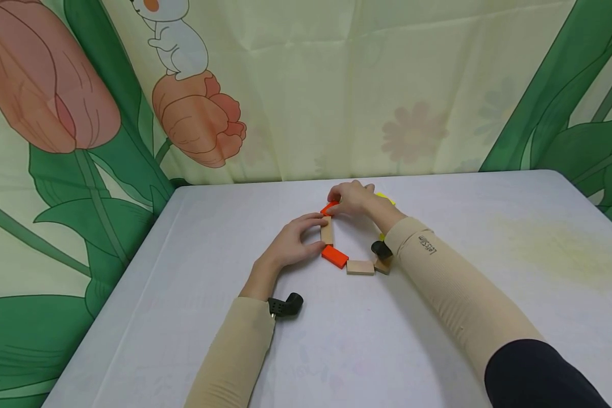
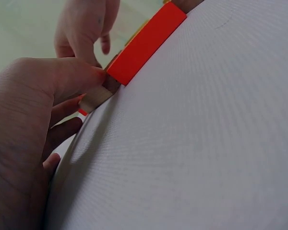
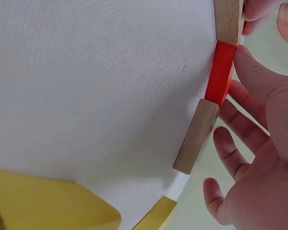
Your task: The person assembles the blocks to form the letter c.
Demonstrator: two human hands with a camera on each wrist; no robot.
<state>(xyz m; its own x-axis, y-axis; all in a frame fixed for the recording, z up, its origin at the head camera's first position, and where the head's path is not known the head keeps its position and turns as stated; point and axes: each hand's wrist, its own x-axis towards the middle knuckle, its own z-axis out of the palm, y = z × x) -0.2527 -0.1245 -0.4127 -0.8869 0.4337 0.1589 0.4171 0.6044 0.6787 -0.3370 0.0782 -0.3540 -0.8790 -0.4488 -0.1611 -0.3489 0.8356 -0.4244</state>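
Observation:
Wooden and coloured blocks lie end to end in a ring on the white cloth. My left hand (image 1: 288, 242) holds a plain wooden block (image 1: 326, 232) on the ring's left side, thumb near one end and fingers toward the other. At the far left of the ring, my right hand (image 1: 354, 199) has thumb and fingers about a red block (image 3: 220, 72), which touches that wooden block. Another plain block (image 3: 197, 136) continues from the red one, beside the right fingers. Nearer me, a second red block (image 2: 146, 43) meets the left-hand block close to my left thumb.
Along the near side lie a plain block (image 1: 360, 268) and a darker wooden one (image 1: 382, 265). Yellow blocks (image 1: 386, 198) form the right part, partly hidden by my right arm. The table (image 1: 183, 272) ends at a printed curtain (image 1: 306, 90) behind.

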